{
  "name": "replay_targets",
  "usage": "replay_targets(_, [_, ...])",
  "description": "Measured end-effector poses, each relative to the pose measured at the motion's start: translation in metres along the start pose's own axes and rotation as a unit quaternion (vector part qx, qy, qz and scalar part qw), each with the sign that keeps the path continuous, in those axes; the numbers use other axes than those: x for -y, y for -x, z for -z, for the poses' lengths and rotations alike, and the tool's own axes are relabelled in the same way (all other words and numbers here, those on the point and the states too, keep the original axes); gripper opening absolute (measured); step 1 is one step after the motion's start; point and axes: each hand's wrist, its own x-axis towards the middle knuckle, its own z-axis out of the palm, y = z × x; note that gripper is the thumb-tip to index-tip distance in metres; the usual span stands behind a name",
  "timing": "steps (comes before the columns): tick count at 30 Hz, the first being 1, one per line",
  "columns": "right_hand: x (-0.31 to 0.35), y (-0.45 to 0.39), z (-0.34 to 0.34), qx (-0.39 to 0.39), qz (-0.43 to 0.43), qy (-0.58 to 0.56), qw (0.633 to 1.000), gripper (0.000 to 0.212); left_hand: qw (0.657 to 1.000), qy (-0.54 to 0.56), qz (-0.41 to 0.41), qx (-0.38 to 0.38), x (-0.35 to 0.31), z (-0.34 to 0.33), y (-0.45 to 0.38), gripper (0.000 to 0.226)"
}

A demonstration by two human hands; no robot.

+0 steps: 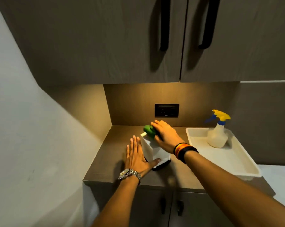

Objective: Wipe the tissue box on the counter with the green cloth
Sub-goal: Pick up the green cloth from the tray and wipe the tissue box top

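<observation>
A white tissue box with a dark base stands on the brown counter. My left hand lies flat against the box's left side, fingers straight, thumb hooked around its near corner. My right hand presses a bunched green cloth onto the far end of the box's top. Only the cloth's left part shows past my fingers. A bit of white tissue sticks out beside the cloth.
A white tray sits on the counter to the right, holding a spray bottle with a yellow and blue trigger. A black wall socket is behind the box. Upper cabinets with black handles hang overhead; a wall closes the left side.
</observation>
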Motion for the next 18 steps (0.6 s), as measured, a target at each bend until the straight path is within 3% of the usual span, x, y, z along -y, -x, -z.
replay_targets(5, [-0.015,0.014,-0.018,0.061,0.028,0.106,0.992,0.056,0.999,0.029,0.022,0.027,-0.001,-0.012,-0.004,0.146])
replay_targets(10, [-0.010,0.010,-0.008,0.135,0.018,0.097,0.986,0.058,0.998,0.064,0.010,0.024,-0.009,-0.022,-0.013,0.150])
replay_targets(15, [-0.010,0.006,0.005,0.171,-0.004,0.044,0.984,0.058,0.984,0.171,0.050,0.003,-0.014,-0.025,-0.024,0.159])
replay_targets(18, [-0.003,0.005,-0.003,0.144,-0.032,0.039,0.988,0.072,0.979,0.200,0.040,-0.024,-0.017,-0.026,-0.027,0.154])
